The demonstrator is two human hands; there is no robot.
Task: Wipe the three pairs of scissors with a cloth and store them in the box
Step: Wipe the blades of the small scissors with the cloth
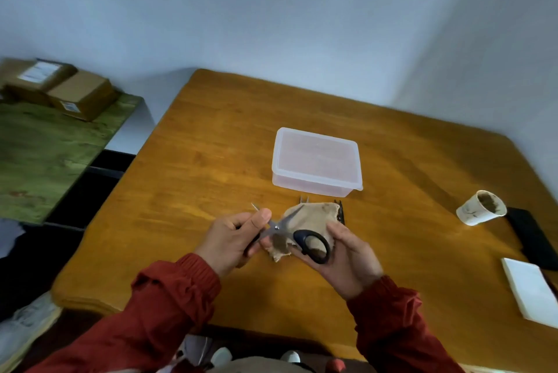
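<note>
I hold a pair of black-handled scissors (312, 244) with its blades spread above the wooden table (187, 179). My left hand (235, 235) grips one handle, its thumb near the pivot. My right hand (347, 258) holds a stained beige cloth (315, 215) under the scissors' other handle loop, thumb on top of the cloth. Behind the cloth, metal tips of another pair of scissors (304, 199) and a dark edge (340, 211) stick out; the rest is hidden. A translucent plastic box (317, 161) stands just beyond, with its lid on.
A dirty paper cup (481, 206) lies tilted at the right, next to a black flat object (531, 240) and a white pad (531, 291). Cardboard boxes (60, 89) sit on a green mat (45, 155) to the left of the table.
</note>
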